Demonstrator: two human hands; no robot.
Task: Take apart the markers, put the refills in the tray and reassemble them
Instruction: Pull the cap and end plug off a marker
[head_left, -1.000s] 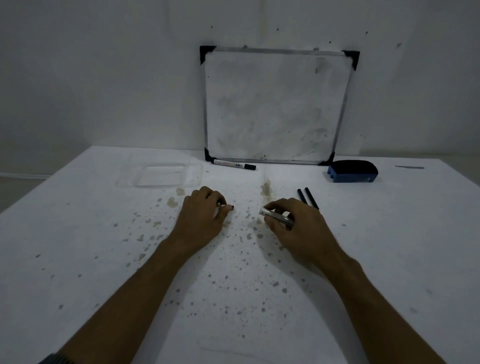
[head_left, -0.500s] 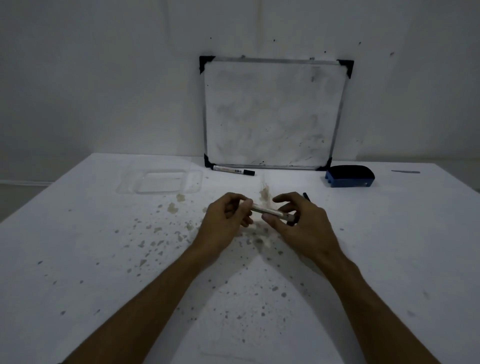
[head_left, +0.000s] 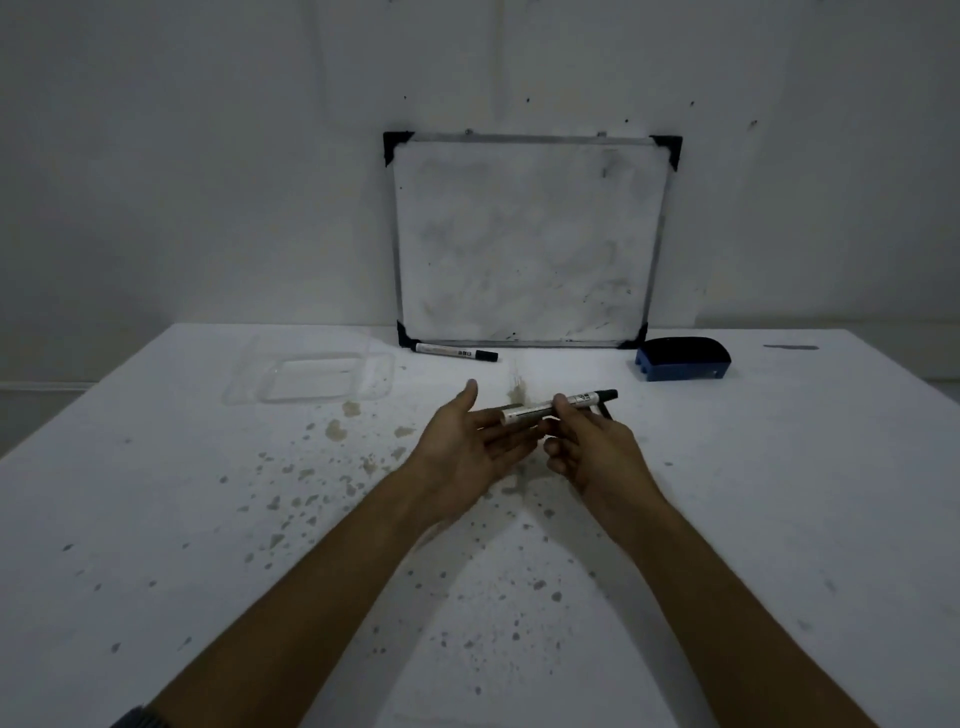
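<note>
My right hand (head_left: 587, 447) pinches a white marker (head_left: 530, 410) with a black cap, held level above the table, cap end pointing right. My left hand (head_left: 470, 441) is beside the marker's left end, palm up, fingers spread, holding nothing I can see. A second white marker (head_left: 456, 353) lies at the foot of the whiteboard. The clear plastic tray (head_left: 317, 379) sits at the far left and looks empty. A thin black refill (head_left: 605, 410) peeks out on the table behind my right hand, mostly hidden.
A small whiteboard (head_left: 527, 244) leans against the wall at the back. A blue eraser with a black pad (head_left: 683, 358) rests to its right. The white table (head_left: 156, 519) is speckled with stains.
My hands rose from the table and came together. The right hand turned the marker so its cap points right, and the left hand let go and spread palm up.
</note>
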